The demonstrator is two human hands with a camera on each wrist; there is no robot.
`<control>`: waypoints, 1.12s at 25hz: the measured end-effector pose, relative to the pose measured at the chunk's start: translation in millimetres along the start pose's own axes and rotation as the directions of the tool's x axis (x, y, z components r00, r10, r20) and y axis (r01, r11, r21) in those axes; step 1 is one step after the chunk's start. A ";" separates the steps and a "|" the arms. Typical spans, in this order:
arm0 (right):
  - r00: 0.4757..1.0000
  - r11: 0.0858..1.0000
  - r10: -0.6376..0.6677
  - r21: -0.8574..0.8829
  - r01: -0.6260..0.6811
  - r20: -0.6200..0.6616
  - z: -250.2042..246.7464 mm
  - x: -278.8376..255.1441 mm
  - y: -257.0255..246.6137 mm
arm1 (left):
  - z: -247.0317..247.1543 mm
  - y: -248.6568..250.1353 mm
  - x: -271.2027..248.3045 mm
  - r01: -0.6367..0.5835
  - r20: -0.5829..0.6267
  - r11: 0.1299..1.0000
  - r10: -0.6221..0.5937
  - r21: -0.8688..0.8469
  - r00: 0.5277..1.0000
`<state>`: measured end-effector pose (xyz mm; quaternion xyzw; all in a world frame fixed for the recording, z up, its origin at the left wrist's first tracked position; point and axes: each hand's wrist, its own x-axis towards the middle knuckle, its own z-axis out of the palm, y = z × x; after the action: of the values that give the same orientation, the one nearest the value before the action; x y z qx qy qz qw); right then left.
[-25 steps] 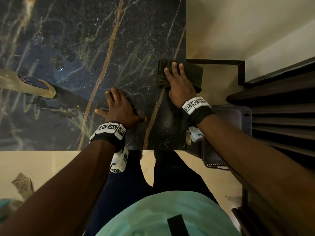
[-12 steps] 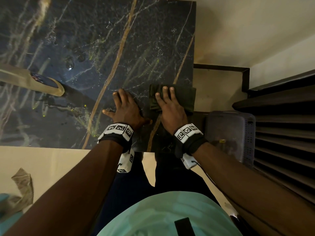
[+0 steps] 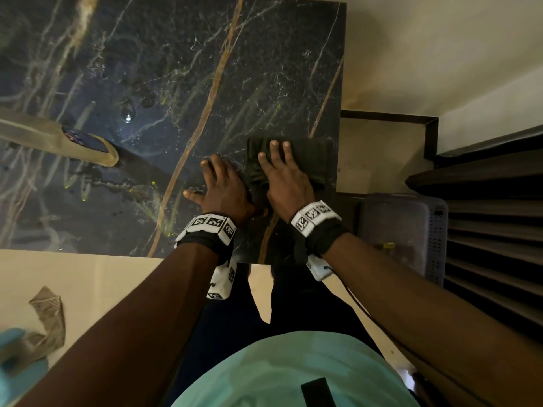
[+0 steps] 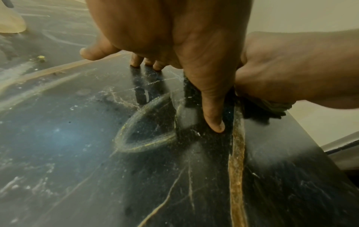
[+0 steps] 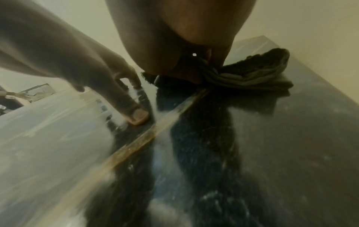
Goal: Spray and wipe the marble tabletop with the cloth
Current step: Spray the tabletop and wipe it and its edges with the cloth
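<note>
Landmark: cloth [image 3: 308, 160], dark, folded, lying on the marble top [image 3: 147, 69] at its right edge, near corner region.

Near side: teal shirt [image 3: 293, 371] and dark trousers at the bottom of the head view. A crumpled rag [image 3: 47, 315] lies on the floor well left of and nearer than the cloth. A grey perforated crate [image 3: 411, 230] sits on the floor just right of and slightly nearer than the cloth, with dark slatted panels [image 3: 493, 224] beyond it to the right.

At the cloth: right hand [image 3: 286, 183] lies flat on it, fingers straight and spread, pressing down. Left hand [image 3: 223, 189] is just left of the cloth, palm down on bare marble, fingers splayed wide, thumb tip [image 4: 215, 122] on the stone, holding nothing.

Far left of the cloth: a beige object [image 3: 58, 139] with a dark patch rests on the top; can't identify it. Water droplets [image 3: 127, 116] lie beyond it.

Versus a second ago: the cloth and right hand have come back from the right edge toward the left hand; they now nearly touch. The left hand has stayed planted.
</note>
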<state>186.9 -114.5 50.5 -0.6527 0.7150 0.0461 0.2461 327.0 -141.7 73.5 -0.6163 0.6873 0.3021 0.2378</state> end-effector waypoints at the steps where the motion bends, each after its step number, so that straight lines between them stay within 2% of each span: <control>1: 1.000 1.000 -0.009 0.005 0.009 0.006 3.4 -4.9 0.3 | -0.9 0.8 -0.3 0.000 0.002 1.000 0.000 -0.009 1.000; 6: 1.000 1.000 0.010 0.022 -0.009 -0.030 -15.8 36.1 -0.4 | 0.3 -0.1 3.3 0.004 0.011 1.000 -0.005 0.003 1.000; 8: 0.999 1.000 0.030 0.010 -0.030 -0.031 -12.7 33.8 -3.2 | 0.7 0.2 2.5 0.006 0.023 1.000 -0.006 0.003 1.000; 12: 1.000 1.000 -0.012 -0.020 0.012 -0.006 -7.0 24.8 0.7 | -0.4 -0.3 3.1 -0.003 0.023 1.000 0.003 -0.001 1.000; 19: 0.998 0.998 0.058 0.009 -0.058 -0.040 -33.4 84.3 -0.1 | 2.2 -1.0 6.3 -0.005 0.025 1.000 0.005 -0.001 1.000; 22: 0.997 0.998 0.067 0.018 -0.066 -0.038 -40.5 95.9 6.0 | 2.0 -3.1 6.3 -0.026 0.003 0.999 0.026 0.021 1.000; 25: 0.998 0.998 0.062 0.030 -0.061 -0.032 -42.8 96.1 7.0 | -5.1 -8.5 6.7 -0.057 -0.072 0.998 0.059 0.027 0.996; 28: 0.996 0.997 0.076 0.035 -0.075 -0.038 -44.7 94.6 6.4 | -30.6 -6.4 31.8 -0.145 -0.101 0.989 0.147 0.018 0.984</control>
<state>165.2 -217.1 49.0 -0.6219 0.7445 0.0305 0.2410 330.7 -186.1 72.0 -0.5775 0.7435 0.2832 0.1831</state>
